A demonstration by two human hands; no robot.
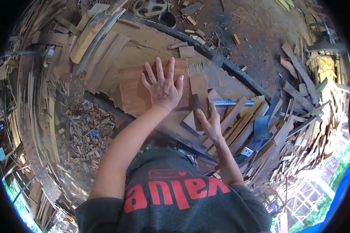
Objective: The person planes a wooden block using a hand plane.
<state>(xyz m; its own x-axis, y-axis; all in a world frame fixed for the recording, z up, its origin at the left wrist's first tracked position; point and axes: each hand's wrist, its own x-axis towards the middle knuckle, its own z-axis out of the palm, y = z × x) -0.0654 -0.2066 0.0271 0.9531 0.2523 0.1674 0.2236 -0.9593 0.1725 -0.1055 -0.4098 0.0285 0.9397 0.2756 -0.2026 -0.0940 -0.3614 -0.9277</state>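
Observation:
My left hand lies flat with its fingers spread on a reddish-brown wooden board, which rests on the dusty workbench. Right of the board, my right hand has its thumb and fingers around a dark, narrow piece, whose kind I cannot make out. That piece touches a small light-brown wooden block at the board's right edge. A blue-and-white measuring strip lies just right of my right hand.
Long planks lie on the bench's left end. Wooden strips and a blue-grey curved piece are piled at the right. A dark beam edges the bench. Beyond it stand a round container and a spoked wheel.

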